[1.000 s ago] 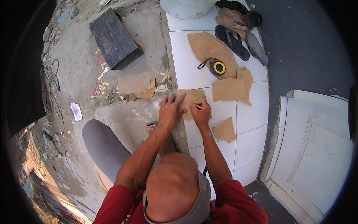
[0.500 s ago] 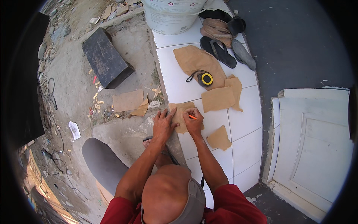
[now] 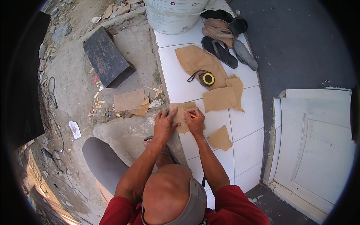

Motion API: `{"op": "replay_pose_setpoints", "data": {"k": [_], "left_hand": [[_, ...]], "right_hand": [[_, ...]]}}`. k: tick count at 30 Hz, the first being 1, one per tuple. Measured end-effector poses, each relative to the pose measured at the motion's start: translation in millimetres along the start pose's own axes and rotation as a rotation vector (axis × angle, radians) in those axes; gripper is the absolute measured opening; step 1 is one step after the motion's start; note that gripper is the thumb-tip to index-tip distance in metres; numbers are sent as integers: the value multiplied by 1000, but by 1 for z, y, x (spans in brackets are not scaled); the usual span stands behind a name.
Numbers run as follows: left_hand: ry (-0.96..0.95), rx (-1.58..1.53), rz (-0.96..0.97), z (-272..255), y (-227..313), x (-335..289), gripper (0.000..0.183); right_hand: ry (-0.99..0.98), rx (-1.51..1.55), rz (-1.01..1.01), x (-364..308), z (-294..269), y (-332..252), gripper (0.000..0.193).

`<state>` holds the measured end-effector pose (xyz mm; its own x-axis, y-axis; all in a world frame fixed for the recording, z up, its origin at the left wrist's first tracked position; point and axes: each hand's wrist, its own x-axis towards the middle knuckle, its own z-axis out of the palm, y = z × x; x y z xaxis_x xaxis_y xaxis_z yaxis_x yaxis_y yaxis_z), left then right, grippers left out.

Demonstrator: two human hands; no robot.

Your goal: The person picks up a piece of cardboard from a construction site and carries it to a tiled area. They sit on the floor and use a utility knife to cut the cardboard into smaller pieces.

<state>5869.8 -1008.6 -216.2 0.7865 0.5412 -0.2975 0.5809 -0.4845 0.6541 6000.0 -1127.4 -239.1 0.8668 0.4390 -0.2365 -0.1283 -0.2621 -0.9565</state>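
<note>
A small tan sheet (image 3: 183, 128), leather-like or paper-like, lies at the left edge of the white tiles under both my hands. My left hand (image 3: 164, 124) presses on its left side, fingers spread out. In the fingers of my right hand (image 3: 196, 123) is an orange pencil (image 3: 193, 116), its tip over the sheet's upper middle. A rectangular tan piece (image 3: 219, 99) and a smaller irregular scrap (image 3: 220, 138) lie to the right. Farther off, a black and yellow tape measure (image 3: 207, 79) rests on a larger tan sheet (image 3: 195, 60).
Several sandals (image 3: 219, 52) and a white bucket (image 3: 174, 18) stand at the far end of the tiles. A black block (image 3: 108, 58) sits on the rough ground at left, near a brown scrap (image 3: 128, 100). At right is a white door (image 3: 315, 146).
The pencil in my right hand has tilted, and its tip has shifted slightly left and away from me. My left hand stays put on the sheet.
</note>
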Motion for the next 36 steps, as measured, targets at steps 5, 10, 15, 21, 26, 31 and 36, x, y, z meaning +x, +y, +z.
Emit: {"op": "replay_pose_setpoints", "data": {"k": [5,10,15,21,26,31,36], "left_hand": [[-7,6,3,0,1,1,86],[-8,-8,-4,-2,1,0,86],[36,-34,54,4,-4,0,87],[15,-23,21,5,-3,1,87],[20,-39,22,6,-7,2,86],[0,-34,10,4,-5,2,85],[2,-17,2,2,2,2,88]], "right_hand": [[-39,-48,-22,4,-4,4,13],[-26,-10,13,2,-2,0,12],[-12,-55,-36,4,-5,5,10],[-2,70,35,2,-1,-5,13],[7,57,16,1,1,-6,15],[-6,26,6,1,-1,-1,15],[1,-2,-9,3,-5,10,11]]}}
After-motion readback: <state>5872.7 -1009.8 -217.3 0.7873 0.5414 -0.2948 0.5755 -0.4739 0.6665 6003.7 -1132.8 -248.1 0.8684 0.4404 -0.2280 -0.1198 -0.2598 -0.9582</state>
